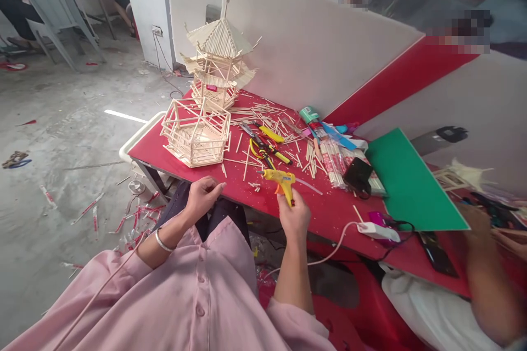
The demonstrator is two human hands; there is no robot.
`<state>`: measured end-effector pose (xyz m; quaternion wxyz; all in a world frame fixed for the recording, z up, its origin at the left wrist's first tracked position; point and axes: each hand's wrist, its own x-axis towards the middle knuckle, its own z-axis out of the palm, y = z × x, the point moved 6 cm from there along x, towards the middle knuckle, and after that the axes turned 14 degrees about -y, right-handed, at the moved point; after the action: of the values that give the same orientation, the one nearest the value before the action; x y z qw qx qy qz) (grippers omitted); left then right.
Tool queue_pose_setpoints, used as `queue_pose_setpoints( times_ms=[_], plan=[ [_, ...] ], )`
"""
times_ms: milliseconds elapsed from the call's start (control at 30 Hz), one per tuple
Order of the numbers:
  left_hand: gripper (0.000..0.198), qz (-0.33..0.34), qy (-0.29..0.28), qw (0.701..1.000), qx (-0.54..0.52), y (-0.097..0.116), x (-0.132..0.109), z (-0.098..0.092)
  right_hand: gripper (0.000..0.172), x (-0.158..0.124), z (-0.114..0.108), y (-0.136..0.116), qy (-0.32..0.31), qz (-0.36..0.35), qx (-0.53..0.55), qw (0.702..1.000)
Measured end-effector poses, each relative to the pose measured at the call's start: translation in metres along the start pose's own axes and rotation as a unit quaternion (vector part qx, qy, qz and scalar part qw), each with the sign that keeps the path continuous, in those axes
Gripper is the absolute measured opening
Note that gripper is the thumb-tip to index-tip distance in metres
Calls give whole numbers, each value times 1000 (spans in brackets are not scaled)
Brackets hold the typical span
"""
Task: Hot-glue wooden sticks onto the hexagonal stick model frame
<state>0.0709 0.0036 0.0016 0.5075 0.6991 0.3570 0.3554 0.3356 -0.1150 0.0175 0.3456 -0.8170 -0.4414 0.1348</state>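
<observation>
My right hand (295, 216) is wrapped round the handle of a yellow glue gun (280, 176), its nozzle pointing left over the table's near edge. A clear glue stick (309, 185) sticks out of the gun's back. At the front edge of the red table (197, 174), my left hand (202, 197) is loosely closed above my lap, with nothing showing in its fingers. Just beyond it stands an open six-sided frame (196, 134) of thin wooden sticks. Behind that rises a tiered stick pagoda (220, 60) with slatted roofs.
Pliers (263, 148), a yellow-handled cutter (270, 134) and loose sticks (263, 112) cover the middle. Packed sticks (332, 162), a black box (358, 176), a green board (405, 186) and a white power strip (377, 231) lie right. Another person's arm (489, 279) is beyond.
</observation>
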Motion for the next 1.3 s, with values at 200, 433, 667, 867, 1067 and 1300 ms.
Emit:
queue_pose_setpoints(
  times_ms=[200, 433, 667, 867, 1067, 1300],
  plan=[
    [35, 11, 6, 1000, 26, 4, 7, 12, 45, 42, -8, -20, 17, -103, -140, 985],
    [14, 68, 14, 995, 76, 15, 18, 29, 43, 74, -9, -17, -24, -142, -186, 972],
    [13, 117, 24, 981, 151, 26, 37, 45, 41, 62, -27, 7, -5, -144, -171, 975],
    [14, 112, 4, 979, 172, 21, 44, 59, 38, -6, -45, 59, -2, -98, -185, 978],
    [14, 96, -6, 969, 228, 21, 53, 62, 39, -20, -59, 104, -48, -122, -207, 969],
    [17, 40, -20, 944, 326, 18, 66, 66, 44, -1, -61, 102, -63, -130, -288, 947]
  ],
)
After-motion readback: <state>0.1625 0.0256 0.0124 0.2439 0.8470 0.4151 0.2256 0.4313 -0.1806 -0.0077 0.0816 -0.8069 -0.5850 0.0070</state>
